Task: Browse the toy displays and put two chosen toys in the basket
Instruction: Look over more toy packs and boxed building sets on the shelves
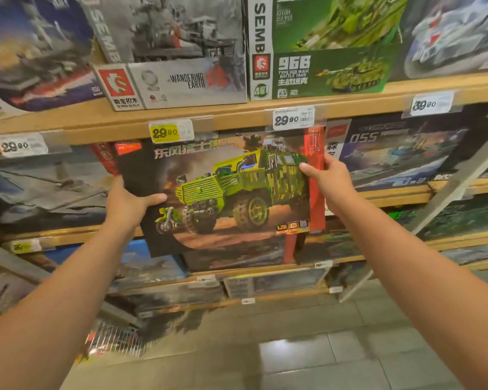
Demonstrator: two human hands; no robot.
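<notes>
Wooden shelves [237,116] ran across the wall in tiers, each packed with flat boxes of building-brick kits standing on edge. On the top tier a grey box [186,80] read "The Wandering Earth", and the green box [321,52] beside it read "SEMBO" down its spine and "96B Type 96B Main Battle Tank". A dark box [400,147] on the tier below was marked "055". The price tags [293,118] clipped to the shelf edges said 29.90, one of them yellow [171,131].

The person held a toy box [228,192] up in front of the second tier, its printed face toward them, long side roughly level, tilted slightly. It showed a green armoured truck nosing left, with Chinese lettering along the top. The left hand [127,204] gripped its left edge, thumb across the front; the right hand [327,178] gripped the red right edge the same way.
</notes>
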